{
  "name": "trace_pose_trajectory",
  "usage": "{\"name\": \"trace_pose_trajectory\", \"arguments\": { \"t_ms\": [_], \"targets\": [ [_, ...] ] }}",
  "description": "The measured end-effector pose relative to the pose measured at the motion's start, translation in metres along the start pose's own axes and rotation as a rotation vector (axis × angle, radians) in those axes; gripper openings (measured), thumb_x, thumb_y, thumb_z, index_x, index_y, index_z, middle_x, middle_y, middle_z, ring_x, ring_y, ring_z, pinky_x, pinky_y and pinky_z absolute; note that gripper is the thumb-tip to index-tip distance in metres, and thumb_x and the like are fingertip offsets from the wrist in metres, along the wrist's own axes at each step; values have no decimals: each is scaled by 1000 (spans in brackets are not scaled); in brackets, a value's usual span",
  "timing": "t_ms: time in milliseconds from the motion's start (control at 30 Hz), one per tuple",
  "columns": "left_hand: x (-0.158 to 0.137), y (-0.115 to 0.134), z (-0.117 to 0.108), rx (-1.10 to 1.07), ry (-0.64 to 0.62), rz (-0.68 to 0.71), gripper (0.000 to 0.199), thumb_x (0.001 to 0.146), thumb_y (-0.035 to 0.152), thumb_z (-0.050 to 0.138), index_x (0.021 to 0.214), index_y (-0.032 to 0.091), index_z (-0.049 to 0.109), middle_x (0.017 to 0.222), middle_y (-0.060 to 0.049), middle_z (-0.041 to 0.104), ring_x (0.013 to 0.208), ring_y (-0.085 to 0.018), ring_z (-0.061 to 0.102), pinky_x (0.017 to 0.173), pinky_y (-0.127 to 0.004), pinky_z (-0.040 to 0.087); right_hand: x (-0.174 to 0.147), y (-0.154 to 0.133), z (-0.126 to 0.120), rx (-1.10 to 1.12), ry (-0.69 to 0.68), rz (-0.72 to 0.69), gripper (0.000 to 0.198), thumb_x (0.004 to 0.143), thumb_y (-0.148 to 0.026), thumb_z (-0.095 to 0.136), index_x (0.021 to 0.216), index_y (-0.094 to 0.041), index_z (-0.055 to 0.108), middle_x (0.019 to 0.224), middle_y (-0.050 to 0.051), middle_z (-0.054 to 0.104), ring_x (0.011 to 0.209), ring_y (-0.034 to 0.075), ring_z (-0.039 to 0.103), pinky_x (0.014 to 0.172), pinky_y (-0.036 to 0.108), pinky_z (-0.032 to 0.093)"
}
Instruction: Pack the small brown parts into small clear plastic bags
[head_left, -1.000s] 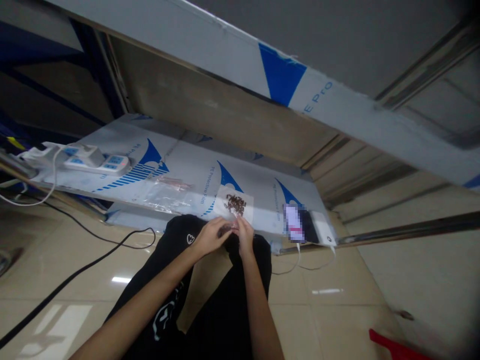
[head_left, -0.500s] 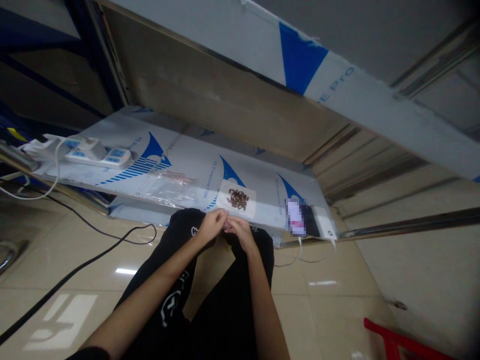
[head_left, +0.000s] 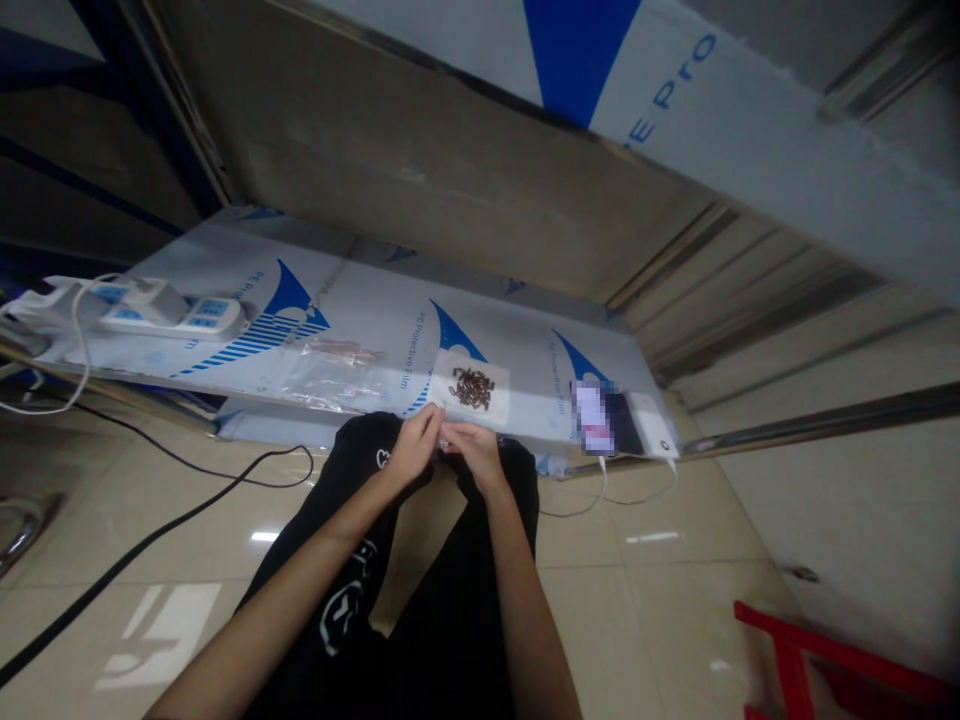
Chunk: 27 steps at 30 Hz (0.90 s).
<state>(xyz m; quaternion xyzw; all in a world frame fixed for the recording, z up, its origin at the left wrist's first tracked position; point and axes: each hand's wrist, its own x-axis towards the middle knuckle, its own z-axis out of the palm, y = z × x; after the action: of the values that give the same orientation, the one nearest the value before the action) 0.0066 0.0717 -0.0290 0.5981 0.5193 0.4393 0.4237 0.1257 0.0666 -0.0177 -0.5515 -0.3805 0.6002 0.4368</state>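
My left hand (head_left: 417, 444) and my right hand (head_left: 474, 452) come together over my lap, at the near edge of the film-covered shelf (head_left: 517, 340). Both are closed, fingertips pinched close to each other. Something small and pinkish shows between them, too small and blurred to name. Just beyond the fingers, a pile of small brown metallic pieces (head_left: 474, 389) lies on a white square sheet (head_left: 499, 402). Left of the sheet rests a clear plastic bag (head_left: 330, 382), with thin pinkish strips (head_left: 341, 351) in or on it.
A white power strip (head_left: 206, 318) with plugs stands at the shelf's left end. On the right lie a phone (head_left: 595, 418) and a white device (head_left: 651, 425) with cables. An upper shelf board (head_left: 675, 120) hangs overhead. A red stool (head_left: 795, 650) stands lower right.
The view has shifted slightly. My hands stay together at the shelf edge, with the fingers slightly repositioned. The brown pile and bag look unchanged.
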Motion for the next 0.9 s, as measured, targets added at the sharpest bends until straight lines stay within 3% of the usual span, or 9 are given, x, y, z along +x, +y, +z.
{"name": "trace_pose_trajectory", "arguments": {
  "t_ms": [300, 467, 667, 900],
  "targets": [
    [-1, 4, -1, 152, -30, 85, 27, 88, 33, 32, 70, 17, 44, 61, 3, 44, 57, -9, 42, 58, -21, 32, 1, -1, -7, -16, -2, -98, 28, 63, -35, 68, 83, -16, 69, 76, 3, 68, 62, 13, 61, 46, 21, 51],
    [-1, 6, -2, 186, -117, 80, 26, 86, 34, 34, 68, 17, 45, 60, 3, 47, 56, -9, 45, 56, -20, 33, -1, 0, -14, -121, 6, -142, 26, 64, -37, 66, 76, -15, 71, 66, 3, 68, 54, 14, 61, 46, 25, 52],
    [-3, 9, -3, 444, -225, 39, 23, 81, 32, 41, 63, 18, 47, 57, 4, 50, 53, -10, 46, 53, -21, 29, -4, 6, -23, -245, 19, -211, 24, 65, -35, 65, 79, -16, 72, 67, 4, 70, 52, 16, 62, 44, 27, 52],
    [-4, 6, 2, 457, -312, 105, 22, 82, 28, 37, 66, 20, 51, 62, 2, 54, 56, -12, 49, 54, -22, 29, -7, 15, -32, -408, 115, -374, 22, 66, -33, 65, 83, -20, 71, 78, 4, 71, 68, 21, 66, 67, 34, 54]
  ]
}}
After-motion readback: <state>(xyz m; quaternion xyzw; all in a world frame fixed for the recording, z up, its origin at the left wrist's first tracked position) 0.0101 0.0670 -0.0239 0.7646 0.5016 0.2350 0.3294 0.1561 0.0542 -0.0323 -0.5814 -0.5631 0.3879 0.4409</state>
